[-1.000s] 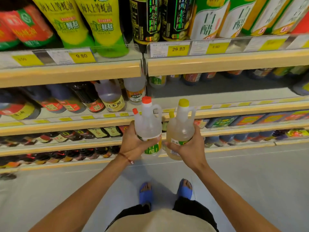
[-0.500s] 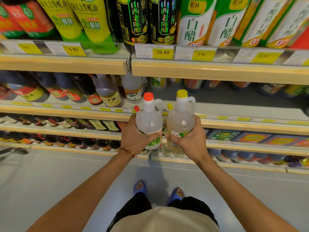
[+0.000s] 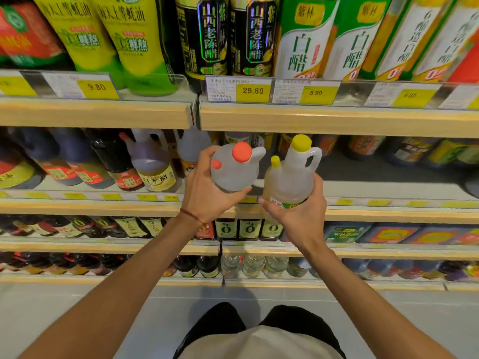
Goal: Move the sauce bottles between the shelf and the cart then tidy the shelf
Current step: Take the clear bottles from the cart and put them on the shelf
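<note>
red-cap risk: your left hand (image 3: 204, 193) is clamped round the lower body of the red-capped bottle (image 3: 233, 169), which leans back with its cap towards you. if that grip slackens, i judge the smooth plastic could slide out and drop to the floor.
yellow-cap risk: your right hand (image 3: 298, 216) is wrapped round the labelled base of the yellow-capped bottle (image 3: 290, 177), which stands nearly upright. it is held low, so the top could swing if you move fast.
bottle clash: the two bottles sit just beside each other. bring your hands any closer and the handles may knock.
upper lip: the caps are near the wooden edge of the upper shelf (image 3: 311, 120). lift as you push in and a cap could strike it.
shelf stock: the rice vinegar bottle (image 3: 153, 161) and its row stand close on the left. a careless shove could topple them.
where the bottles are: both are in your hands, off the shelf, in front of the second shelf (image 3: 103, 207), between the stocked left side and the bare stretch (image 3: 375, 187) on the right.
cart: not in view.
</note>
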Available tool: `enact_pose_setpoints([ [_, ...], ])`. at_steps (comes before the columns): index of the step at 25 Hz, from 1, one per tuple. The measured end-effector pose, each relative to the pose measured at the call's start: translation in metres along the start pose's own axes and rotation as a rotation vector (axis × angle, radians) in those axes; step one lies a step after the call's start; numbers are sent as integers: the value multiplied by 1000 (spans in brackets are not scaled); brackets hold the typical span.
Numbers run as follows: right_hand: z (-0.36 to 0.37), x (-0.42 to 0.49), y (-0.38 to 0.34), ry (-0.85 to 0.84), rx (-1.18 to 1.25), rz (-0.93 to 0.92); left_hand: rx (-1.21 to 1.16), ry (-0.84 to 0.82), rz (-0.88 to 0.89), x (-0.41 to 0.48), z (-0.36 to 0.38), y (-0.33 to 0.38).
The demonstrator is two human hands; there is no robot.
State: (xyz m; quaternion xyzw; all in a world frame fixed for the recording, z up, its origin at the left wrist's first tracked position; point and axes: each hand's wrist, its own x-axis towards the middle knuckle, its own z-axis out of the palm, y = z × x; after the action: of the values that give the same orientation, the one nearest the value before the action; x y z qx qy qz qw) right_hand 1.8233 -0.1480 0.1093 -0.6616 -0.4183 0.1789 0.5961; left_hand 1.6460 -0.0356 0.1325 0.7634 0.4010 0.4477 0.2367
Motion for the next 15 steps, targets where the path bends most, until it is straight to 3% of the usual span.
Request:
enact_pose_setpoints([
  [5,16,9,14,104,5,-77,-59,16,37,9,18,-23],
  [9,22,12,22,156,10,-112,-126,42,-37,16,33,-43],
  [15,22,13,28,165,3,-108,-28,45,-142,21,46,-70],
])
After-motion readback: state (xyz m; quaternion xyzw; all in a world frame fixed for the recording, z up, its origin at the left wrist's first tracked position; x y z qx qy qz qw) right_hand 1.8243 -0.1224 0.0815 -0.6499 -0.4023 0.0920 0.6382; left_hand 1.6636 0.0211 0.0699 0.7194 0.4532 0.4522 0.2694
